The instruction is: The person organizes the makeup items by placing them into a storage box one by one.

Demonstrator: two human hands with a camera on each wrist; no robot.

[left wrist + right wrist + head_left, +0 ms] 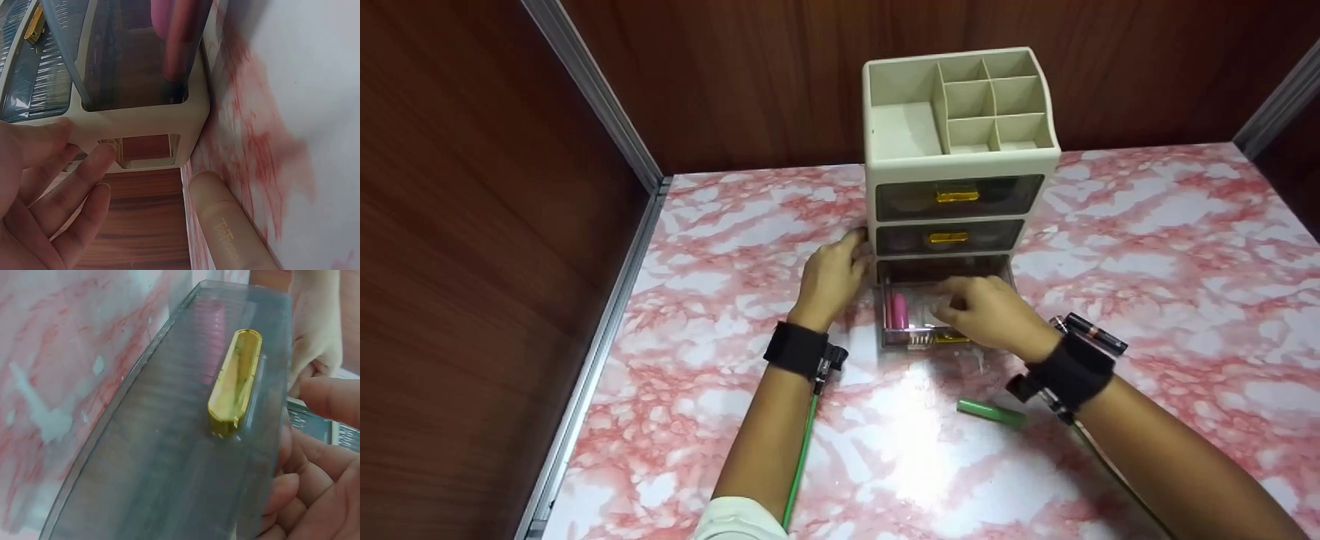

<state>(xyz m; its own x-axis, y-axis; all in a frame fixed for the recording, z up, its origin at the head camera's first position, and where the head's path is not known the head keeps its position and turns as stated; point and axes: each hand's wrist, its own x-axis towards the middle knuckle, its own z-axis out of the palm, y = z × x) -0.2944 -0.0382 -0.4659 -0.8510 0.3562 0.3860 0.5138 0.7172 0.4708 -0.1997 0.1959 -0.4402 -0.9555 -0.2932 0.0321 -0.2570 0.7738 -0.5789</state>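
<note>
A cream drawer organizer [964, 161] stands upright with its clear bottom drawer [140, 439] pulled out. At its left side, my left hand [832, 281] touches the front edge with the thumb, fingers loosely bent along the side wall. My right hand [990, 315] hovers over the drawer, its fingers behind the drawer front [169, 416] and bent with nothing visible between them. A pink tube [899, 311] lies inside the drawer at the left. In the left wrist view, a reddish stick [185, 42] with a dark end shows through the drawer wall.
A green tube [990, 412] lies on the marbled table in front of the drawer. Black tubes [1095, 334] lie beside my right wrist. A beige lettered tube [228, 225] rests close to the organizer's left side. Wood-grain panels [735, 82] border the table.
</note>
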